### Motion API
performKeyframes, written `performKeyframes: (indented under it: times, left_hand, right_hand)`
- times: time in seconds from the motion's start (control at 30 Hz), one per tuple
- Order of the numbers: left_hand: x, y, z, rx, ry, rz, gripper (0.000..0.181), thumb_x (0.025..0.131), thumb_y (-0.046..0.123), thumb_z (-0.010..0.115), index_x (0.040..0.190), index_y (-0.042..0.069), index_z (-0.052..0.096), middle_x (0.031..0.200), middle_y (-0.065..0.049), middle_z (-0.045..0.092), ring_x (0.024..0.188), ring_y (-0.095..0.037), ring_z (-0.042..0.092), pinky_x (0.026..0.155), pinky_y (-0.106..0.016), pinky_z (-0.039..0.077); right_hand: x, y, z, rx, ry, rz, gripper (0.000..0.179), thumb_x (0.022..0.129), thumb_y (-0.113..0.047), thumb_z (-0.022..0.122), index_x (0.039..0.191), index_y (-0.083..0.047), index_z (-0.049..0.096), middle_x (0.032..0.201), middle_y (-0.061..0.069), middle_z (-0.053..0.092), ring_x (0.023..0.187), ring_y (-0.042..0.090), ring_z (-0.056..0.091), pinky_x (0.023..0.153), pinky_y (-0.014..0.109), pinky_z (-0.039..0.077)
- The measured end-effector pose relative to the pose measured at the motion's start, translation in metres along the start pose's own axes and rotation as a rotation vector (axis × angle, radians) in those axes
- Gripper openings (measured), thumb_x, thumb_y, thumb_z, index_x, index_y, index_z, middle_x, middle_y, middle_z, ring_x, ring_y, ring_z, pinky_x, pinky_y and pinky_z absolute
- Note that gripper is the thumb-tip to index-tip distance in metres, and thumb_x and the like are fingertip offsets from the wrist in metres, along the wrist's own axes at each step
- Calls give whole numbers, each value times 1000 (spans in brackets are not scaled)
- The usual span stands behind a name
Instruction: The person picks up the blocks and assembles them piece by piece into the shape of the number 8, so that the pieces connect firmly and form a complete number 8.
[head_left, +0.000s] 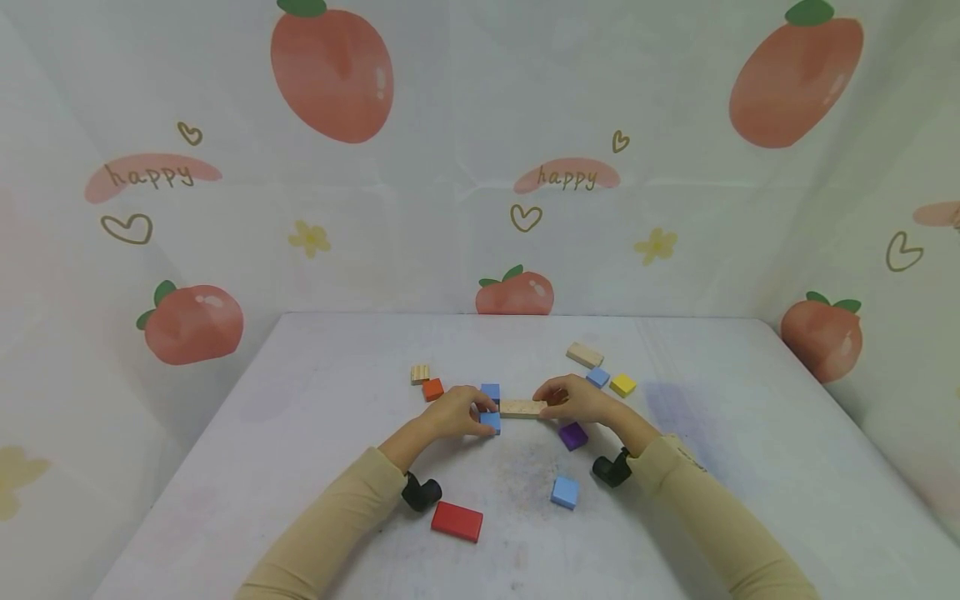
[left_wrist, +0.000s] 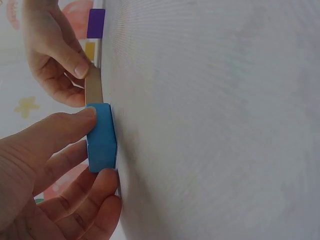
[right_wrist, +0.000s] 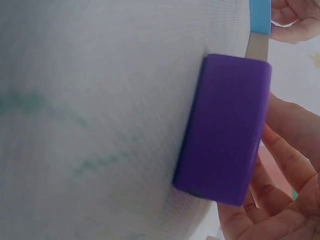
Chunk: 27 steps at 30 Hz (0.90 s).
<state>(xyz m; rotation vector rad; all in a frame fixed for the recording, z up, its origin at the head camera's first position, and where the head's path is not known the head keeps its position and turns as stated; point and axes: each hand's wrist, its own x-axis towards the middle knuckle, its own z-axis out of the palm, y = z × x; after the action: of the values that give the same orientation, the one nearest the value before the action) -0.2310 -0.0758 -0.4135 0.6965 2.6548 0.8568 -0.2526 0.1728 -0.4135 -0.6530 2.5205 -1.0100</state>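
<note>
Near the middle of the table, my left hand (head_left: pixel 459 411) holds a small blue block (head_left: pixel 490 423) between thumb and fingers. In the left wrist view, the thumb presses one end of that blue block (left_wrist: pixel 101 137) and fingers lie at its other end. A second blue block (head_left: pixel 490 392) sits just behind it. Extending rightward from the blue blocks is a flat plain wooden block (head_left: pixel 522 409). My right hand (head_left: pixel 581 400) pinches its right end. A purple block (head_left: pixel 573 436) lies just in front of the right hand and partly hides those fingers in the right wrist view.
Left of centre lie a ridged wooden block (head_left: pixel 420 374) and an orange block (head_left: pixel 432 389). Back right are a wooden block (head_left: pixel 584 355), a blue block (head_left: pixel 597 377) and a yellow block (head_left: pixel 622 385). Nearer are a red block (head_left: pixel 457 522) and another blue block (head_left: pixel 565 492).
</note>
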Motion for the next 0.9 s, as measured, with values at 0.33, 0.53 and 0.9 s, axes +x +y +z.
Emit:
performKeyframes:
  times: [0.33,0.53,0.9]
  left_hand:
    - [0,0,0,-7,2,1,33,76,19,76,106,7,70,94,-5,65,75,-10,52,65,-18,45]
    - [-1,-1,0,-10,6,6,33,76,19,76,107,7,69,96,-6,65,75,-10,52,65,-18,45]
    - [-5,-7,0,-41,19,-4,36,77,20,76,109,6,68,98,-7,66,78,-11,54,70,-21,49]
  right_hand:
    - [1,0,0,-7,1,6,23,86,-14,66,106,-3,65,106,13,65,97,21,60,86,37,50]
    - [2,1,0,-8,-1,34,24,86,-15,66,107,-5,65,107,11,65,97,20,59,86,36,50]
    - [3,3,1,-9,2,38,24,85,-15,67,106,-4,65,108,11,65,98,20,59,86,36,50]
